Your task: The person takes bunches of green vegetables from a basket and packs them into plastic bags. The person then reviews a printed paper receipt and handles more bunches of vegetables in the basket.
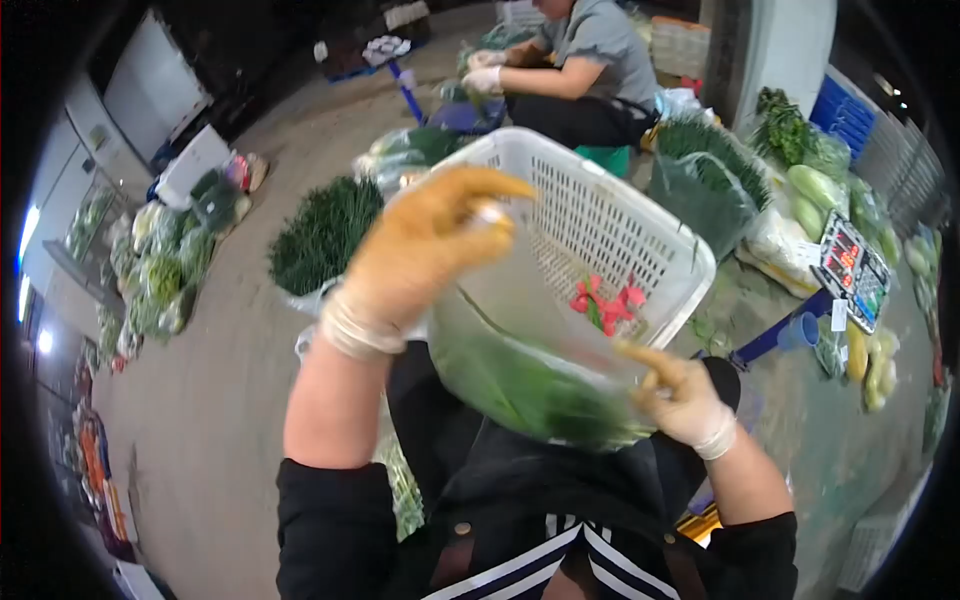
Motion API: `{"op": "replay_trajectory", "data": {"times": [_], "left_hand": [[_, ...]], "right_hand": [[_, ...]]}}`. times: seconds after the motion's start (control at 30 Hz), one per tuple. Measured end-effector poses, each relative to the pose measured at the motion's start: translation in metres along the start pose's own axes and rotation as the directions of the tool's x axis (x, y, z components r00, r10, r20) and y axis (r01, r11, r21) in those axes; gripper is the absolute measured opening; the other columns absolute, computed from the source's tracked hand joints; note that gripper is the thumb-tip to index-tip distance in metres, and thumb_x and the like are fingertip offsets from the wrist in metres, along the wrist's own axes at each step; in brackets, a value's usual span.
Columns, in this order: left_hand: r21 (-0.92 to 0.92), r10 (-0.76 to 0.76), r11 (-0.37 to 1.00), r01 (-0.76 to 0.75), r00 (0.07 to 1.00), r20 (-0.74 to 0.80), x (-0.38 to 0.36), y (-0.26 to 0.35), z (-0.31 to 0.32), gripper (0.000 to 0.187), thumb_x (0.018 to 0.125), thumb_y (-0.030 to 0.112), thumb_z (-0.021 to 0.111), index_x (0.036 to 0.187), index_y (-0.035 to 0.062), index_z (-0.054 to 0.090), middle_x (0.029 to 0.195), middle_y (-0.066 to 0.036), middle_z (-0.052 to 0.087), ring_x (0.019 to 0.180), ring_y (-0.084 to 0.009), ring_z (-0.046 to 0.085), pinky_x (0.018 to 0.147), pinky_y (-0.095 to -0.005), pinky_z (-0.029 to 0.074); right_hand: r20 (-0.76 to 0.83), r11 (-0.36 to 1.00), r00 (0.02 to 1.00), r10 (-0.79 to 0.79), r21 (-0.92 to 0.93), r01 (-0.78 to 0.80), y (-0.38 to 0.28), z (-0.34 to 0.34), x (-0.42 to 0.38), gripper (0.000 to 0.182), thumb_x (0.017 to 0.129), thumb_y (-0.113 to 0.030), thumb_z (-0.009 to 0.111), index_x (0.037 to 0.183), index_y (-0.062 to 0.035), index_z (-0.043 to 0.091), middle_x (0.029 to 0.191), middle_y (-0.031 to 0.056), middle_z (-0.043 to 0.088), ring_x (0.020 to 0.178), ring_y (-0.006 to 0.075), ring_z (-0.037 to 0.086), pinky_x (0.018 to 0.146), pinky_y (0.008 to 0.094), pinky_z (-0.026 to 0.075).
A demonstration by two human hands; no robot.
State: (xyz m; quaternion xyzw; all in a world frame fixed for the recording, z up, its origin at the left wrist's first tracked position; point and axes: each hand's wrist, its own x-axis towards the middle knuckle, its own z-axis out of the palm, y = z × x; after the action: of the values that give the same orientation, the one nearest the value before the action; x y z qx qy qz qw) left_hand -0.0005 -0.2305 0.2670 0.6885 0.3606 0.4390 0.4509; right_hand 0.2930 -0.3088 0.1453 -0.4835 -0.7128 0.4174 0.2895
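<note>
A clear plastic bag (540,390) with long green leafy vegetables inside hangs over my lap, in front of a white slatted basket (620,220). My left hand (430,240), in a yellowish glove, is raised at the upper left of the bag, with fingers curled and thumb close to them. Something small and white shows between its fingertips, too blurred to name. My right hand (680,395), also gloved, pinches the bag's right edge. Inside the basket lie pink-red ties (610,305).
Bundled green stalks (325,235) stand left of the basket, more (705,175) at its right. A co-worker (590,70) crouches behind it. A scale display (853,270) stands at right near pale gourds (815,195). Bagged vegetables (160,270) lie at left.
</note>
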Motion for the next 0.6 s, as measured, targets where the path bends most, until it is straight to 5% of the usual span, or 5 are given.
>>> {"op": "replay_trajectory", "data": {"times": [0.17,0.33,0.5,0.53,0.6], "left_hand": [[0.026,-0.234,0.971,0.239,0.965,-0.119,-0.041,0.002,-0.034,0.042,0.078,0.004,0.06,0.119,-0.005,0.055,0.109,-0.011,0.062,0.092,-0.0135,0.059,0.082,-0.0244,0.048],[-0.118,-0.153,0.984,0.136,0.977,-0.147,-0.073,-0.006,-0.018,0.055,0.076,0.007,0.065,0.127,-0.007,0.049,0.122,-0.014,0.056,0.105,-0.0173,0.054,0.089,-0.0292,0.046],[-0.126,0.064,0.989,-0.078,0.991,-0.116,-0.084,-0.016,-0.005,0.056,0.077,0.001,0.062,0.131,-0.0028,0.048,0.129,-0.011,0.053,0.115,-0.0205,0.05,0.102,-0.0341,0.036],[-0.144,0.066,0.986,-0.081,0.992,-0.107,-0.086,-0.016,-0.004,0.056,0.077,0.002,0.063,0.131,-0.0027,0.048,0.13,-0.011,0.053,0.115,-0.0202,0.05,0.103,-0.0345,0.036],[-0.161,0.096,0.98,-0.113,0.99,-0.107,-0.09,-0.015,-0.002,0.056,0.077,0.001,0.063,0.131,-0.0026,0.048,0.131,-0.011,0.053,0.115,-0.0189,0.051,0.102,-0.0344,0.036]], "right_hand": [[-0.461,0.847,0.881,-0.103,0.424,0.321,-0.034,-0.023,-0.012,0.052,0.08,-0.02,0.068,0.121,0.0091,0.056,0.063,-0.0056,0.046,0.049,0.0027,0.04,0.044,0.0188,0.031],[-0.651,0.775,0.434,-0.623,-0.59,0.226,-0.085,-0.011,-0.026,0.03,0.078,-0.011,0.06,0.101,0.0074,0.064,0.089,0.0162,0.069,0.063,0.0173,0.057,0.054,0.0253,0.042],[0.144,0.658,0.762,-0.632,-0.419,0.625,-0.1,0.051,0.043,0.028,0.081,-0.008,0.061,0.108,-0.005,0.06,0.072,0.0108,0.06,0.057,0.0332,0.059,0.052,0.0408,0.048],[0.245,0.742,0.928,-0.281,-0.558,0.372,-0.105,0.069,0.057,0.041,0.083,-0.013,0.061,0.122,-0.0027,0.054,0.073,0.0105,0.06,0.064,0.0315,0.061,0.06,0.0397,0.051],[0.155,0.641,0.832,-0.532,-0.568,0.516,-0.045,0.118,0.085,0.055,0.087,-0.024,0.055,0.13,0.0076,0.042,0.094,0.0154,0.063,0.079,0.0281,0.062,0.075,0.0358,0.051]]}}
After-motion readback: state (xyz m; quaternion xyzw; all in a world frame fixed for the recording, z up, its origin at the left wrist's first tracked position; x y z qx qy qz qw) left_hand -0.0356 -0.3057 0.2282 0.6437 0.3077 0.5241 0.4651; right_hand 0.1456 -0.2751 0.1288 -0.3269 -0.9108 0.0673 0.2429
